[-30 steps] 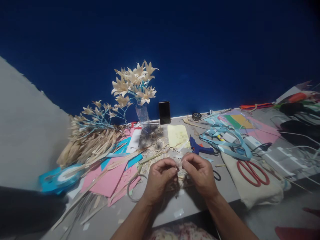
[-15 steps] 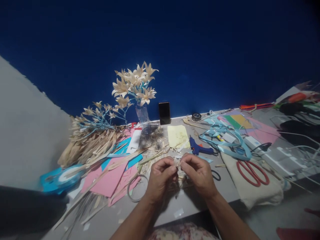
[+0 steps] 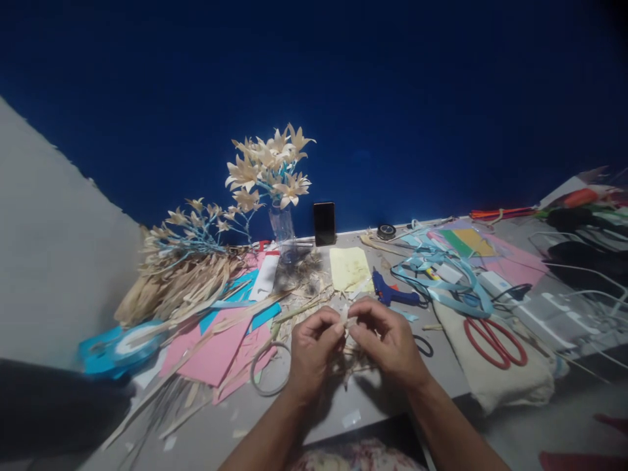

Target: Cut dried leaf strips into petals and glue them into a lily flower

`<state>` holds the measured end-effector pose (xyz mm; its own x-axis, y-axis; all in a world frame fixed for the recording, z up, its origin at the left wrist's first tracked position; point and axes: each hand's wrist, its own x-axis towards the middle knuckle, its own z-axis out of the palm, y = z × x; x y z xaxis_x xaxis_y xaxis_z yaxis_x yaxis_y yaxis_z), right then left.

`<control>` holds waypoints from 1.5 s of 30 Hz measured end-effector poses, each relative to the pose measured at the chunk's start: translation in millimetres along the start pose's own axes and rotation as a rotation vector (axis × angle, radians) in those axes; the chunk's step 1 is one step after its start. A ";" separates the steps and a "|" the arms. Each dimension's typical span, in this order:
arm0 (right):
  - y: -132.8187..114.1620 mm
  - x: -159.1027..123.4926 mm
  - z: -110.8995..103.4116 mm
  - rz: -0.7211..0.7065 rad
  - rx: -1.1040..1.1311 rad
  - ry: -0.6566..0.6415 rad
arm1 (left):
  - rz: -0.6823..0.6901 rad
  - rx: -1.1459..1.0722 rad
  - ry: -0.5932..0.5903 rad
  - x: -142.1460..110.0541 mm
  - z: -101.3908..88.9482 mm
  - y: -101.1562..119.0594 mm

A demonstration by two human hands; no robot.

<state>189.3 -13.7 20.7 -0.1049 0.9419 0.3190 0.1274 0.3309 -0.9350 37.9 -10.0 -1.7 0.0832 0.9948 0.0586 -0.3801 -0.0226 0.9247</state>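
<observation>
Over the front of the table, my left hand [image 3: 316,347] and my right hand [image 3: 385,337] meet with their fingertips close together. Both pinch a small pale piece [image 3: 345,316], which looks like dried husk or petal material; most of it is hidden by the fingers. Dried husk scraps [image 3: 360,356] lie on the table beneath and behind the hands. A blue glue gun [image 3: 395,293] rests just beyond my right hand. Left of my left hand is a grey ring-shaped roll [image 3: 269,369].
At the back stands a clear vase [image 3: 282,229] of cream flowers [image 3: 269,167], near an upright phone [image 3: 324,224]. Pink paper [image 3: 216,350] and husk strips [image 3: 181,275] cover the left side. To the right lie red-handled scissors [image 3: 495,343], blue ribbon [image 3: 441,268] and a white power strip [image 3: 544,314].
The fingers of my right hand have shifted slightly, and more of the pale piece shows above the fingertips. The whole view has moved a little.
</observation>
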 end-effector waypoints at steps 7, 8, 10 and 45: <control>-4.1 -0.1 0.8 -0.051 -0.115 -0.020 | 0.156 0.255 0.057 -6.7 2.0 3.0; -4.8 -0.1 0.6 -0.061 -0.127 -0.028 | 0.172 0.266 0.056 -7.1 2.3 3.1; -6.0 -0.8 0.4 -0.071 -0.147 -0.039 | 0.204 0.276 0.050 -7.3 2.3 3.3; 7.4 -0.4 1.0 -0.173 -0.101 -0.018 | 0.029 0.206 0.093 -8.3 1.4 -3.1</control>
<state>189.3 -11.7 13.5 -0.1516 0.8698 0.4695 0.2038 0.4922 -0.8463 39.7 -18.3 -4.6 -0.0137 0.9981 0.0604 -0.1840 -0.0619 0.9810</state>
